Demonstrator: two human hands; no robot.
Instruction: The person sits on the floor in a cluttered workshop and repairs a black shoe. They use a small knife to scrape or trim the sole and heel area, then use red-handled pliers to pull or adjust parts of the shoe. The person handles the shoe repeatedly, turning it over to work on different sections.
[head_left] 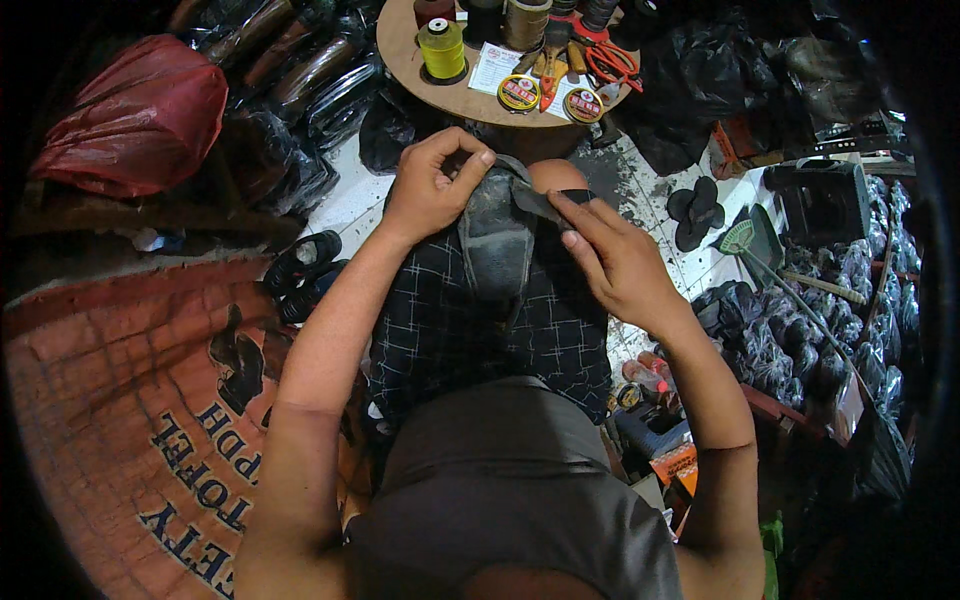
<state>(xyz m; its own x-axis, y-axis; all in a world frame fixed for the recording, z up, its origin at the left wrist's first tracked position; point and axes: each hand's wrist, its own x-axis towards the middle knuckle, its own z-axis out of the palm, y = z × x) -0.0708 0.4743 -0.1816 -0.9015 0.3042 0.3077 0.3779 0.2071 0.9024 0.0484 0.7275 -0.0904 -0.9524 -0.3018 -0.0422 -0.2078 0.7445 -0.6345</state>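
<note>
A dark, worn shoe-like piece [497, 245] with a greyish, scuffed face rests on my lap between my knees. My left hand [430, 190] is closed on its far end, thumb and bent forefinger pinching the edge. From that end a thin dark strip [533, 198] runs to the right, standing partly apart from the piece. My right hand [622, 262] grips the strip's right end between fingers and thumb. Dark checked shorts [420, 310] lie beneath the work. The underside of the piece is hidden.
Ahead, a round wooden table [410, 45] bears a yellow thread spool [442, 50], round tins [519, 93] and red-handled pliers [612, 62]. A red plastic bag [140, 120] sits at far left, above an orange printed sheet [110, 400]. Bagged goods [790, 340] and a green fly swatter [738, 238] lie right.
</note>
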